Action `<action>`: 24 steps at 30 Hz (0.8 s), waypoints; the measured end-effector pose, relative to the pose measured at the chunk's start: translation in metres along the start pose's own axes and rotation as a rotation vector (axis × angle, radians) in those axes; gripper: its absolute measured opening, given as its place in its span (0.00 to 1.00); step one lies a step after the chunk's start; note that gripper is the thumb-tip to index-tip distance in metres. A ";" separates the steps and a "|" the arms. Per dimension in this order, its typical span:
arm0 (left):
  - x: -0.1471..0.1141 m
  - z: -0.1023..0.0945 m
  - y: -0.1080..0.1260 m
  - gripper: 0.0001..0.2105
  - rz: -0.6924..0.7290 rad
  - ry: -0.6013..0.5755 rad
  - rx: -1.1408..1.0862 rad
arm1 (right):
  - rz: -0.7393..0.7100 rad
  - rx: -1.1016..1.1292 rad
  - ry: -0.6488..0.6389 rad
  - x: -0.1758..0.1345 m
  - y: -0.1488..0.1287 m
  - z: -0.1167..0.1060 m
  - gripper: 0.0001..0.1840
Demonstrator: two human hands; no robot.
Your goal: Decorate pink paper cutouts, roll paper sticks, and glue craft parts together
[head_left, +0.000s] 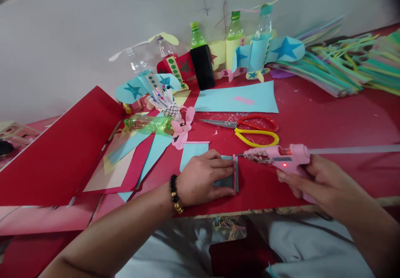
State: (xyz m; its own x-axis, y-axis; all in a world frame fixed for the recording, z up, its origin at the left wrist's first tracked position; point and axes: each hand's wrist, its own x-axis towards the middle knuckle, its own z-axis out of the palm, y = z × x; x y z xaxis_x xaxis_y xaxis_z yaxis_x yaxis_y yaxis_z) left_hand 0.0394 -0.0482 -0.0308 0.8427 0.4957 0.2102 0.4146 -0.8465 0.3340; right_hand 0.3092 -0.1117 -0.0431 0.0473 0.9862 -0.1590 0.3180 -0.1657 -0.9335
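My left hand [204, 176] lies over a small blue paper piece [225, 181], fingers stretched out and spread from the thumb, pressing it to the table. Along that paper's right edge runs a narrow pink strip [234, 161], touched by my fingertips, with a dark grey strip beside it. In my right hand [321, 182] is a pink hot glue gun [289, 159], its red light on and a long glue stick out the back. The nozzle points left, close to the pink strip's upper end. Scissors [256, 131] with one red and one yellow handle lie just behind the gun.
A red table [312, 115] carries a blue paper sheet [262, 96], a green bottle [150, 123] on its side and a pen holder [171, 110]. Decorated bottles and a black phone [202, 67] stand at the back. Coloured strips [337, 69] pile up right; a red board [62, 153] leans left.
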 end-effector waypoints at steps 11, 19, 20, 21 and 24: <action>-0.001 0.001 0.001 0.22 0.003 -0.001 0.021 | 0.176 0.346 0.026 0.012 0.003 -0.018 0.16; -0.001 0.000 0.004 0.21 0.021 -0.014 0.063 | 0.201 0.434 0.042 0.012 -0.001 -0.021 0.09; -0.001 0.001 0.004 0.20 0.021 -0.012 0.067 | 0.193 0.433 0.036 0.012 -0.001 -0.021 0.09; -0.001 0.001 0.004 0.20 0.021 -0.011 0.071 | 0.188 0.431 0.029 0.011 0.000 -0.021 0.09; -0.001 0.001 0.006 0.20 0.020 -0.013 0.084 | 0.168 0.436 0.016 0.011 0.000 -0.021 0.10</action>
State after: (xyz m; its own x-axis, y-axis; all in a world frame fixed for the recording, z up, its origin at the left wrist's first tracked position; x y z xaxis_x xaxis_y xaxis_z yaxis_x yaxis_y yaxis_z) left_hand 0.0414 -0.0534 -0.0296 0.8552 0.4764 0.2043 0.4243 -0.8698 0.2518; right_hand 0.3296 -0.1007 -0.0382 0.0795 0.9450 -0.3173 -0.1232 -0.3066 -0.9439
